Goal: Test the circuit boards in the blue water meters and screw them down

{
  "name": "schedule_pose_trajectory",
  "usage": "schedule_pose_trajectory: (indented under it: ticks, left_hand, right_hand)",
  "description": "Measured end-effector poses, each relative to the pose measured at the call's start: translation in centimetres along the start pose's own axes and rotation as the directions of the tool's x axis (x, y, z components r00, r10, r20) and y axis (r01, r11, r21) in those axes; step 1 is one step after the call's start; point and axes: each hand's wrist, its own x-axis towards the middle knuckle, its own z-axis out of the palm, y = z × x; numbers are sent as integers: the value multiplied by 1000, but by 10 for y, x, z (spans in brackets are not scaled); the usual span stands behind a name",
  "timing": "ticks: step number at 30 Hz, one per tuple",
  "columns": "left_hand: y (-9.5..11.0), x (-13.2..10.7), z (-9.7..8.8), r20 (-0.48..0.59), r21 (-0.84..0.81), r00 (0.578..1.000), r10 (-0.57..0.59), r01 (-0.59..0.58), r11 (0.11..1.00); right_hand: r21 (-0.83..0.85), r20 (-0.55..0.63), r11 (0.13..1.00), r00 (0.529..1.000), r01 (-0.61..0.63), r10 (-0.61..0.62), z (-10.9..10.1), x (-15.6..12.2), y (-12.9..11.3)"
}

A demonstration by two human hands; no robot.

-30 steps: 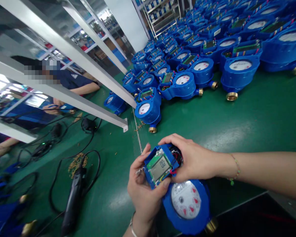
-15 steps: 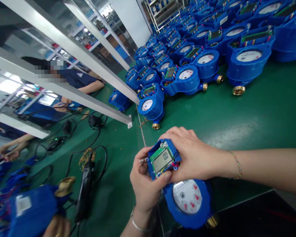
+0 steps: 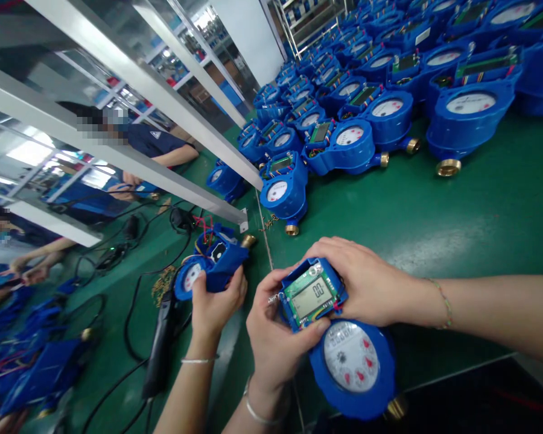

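I hold a blue water meter point(image 3: 350, 361) with a white dial and a brass fitting just above the green table's near edge. Its open upper housing carries a green board with an LCD screen point(image 3: 314, 295) that shows digits. My left hand point(image 3: 271, 343) grips the housing's left side, with the thumb laid under the screen. Fingers of my right hand point(image 3: 366, 283) are curled over the housing's top and right side, hiding the wiring there.
A co-worker's hand point(image 3: 215, 304) holds another blue meter point(image 3: 212, 259) just left of mine. A black power screwdriver point(image 3: 160, 349) and cables lie at the left. Several rows of blue meters point(image 3: 366, 120) fill the back right. Metal frame bars point(image 3: 163, 175) cross the left, with people behind them.
A co-worker's hand with a second meter has come in at the left of my hands. My right hand has closed over the housing's wiring, and the screen now shows digits.
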Motion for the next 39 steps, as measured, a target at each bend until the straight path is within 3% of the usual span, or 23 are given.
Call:
schedule_pose_trajectory:
  ticks: [5,10,17,21,23,26,30,35,39]
  left_hand:
    - [6,-1,1,26,-26,999,41,-41,999]
    - [0,-1,1,-6,6,999,34,-34,999]
    - [-16,-5,-3,-60,-62,998,-8,5,998]
    - [-16,-7,-3,-67,-65,997,-32,27,997]
    - [-15,-7,-2,-65,-66,998,-20,16,998]
    - [-13,-5,-1,-57,-77,998,7,-11,997]
    - [-10,-4,-2,-42,-29,999,17,-19,999]
    - [-7,-4,-2,-22,-18,1000,21,-21,1000]
    - [-6,-4,-3,-9,-8,1000,26,-26,1000]
  right_hand:
    - [-9,17,1000,1000,-5,5,2,0,2]
    - [-11,21,1000,1000,-3,3,3,1,3]
    - [53,179,995,981,-79,68,-27,-16,7]
    - [-205,-29,978,999,-49,44,-39,-34,-1]
    - [-331,-86,943,995,18,-49,-38,-41,-6]
    - [-467,-66,876,982,124,-174,-29,-47,-11]
    - [-566,-78,817,980,108,-183,-13,-49,-7]
    - [-526,-13,837,982,152,-187,-3,-45,-2]
    - [-436,86,888,989,149,-123,-6,-39,2]
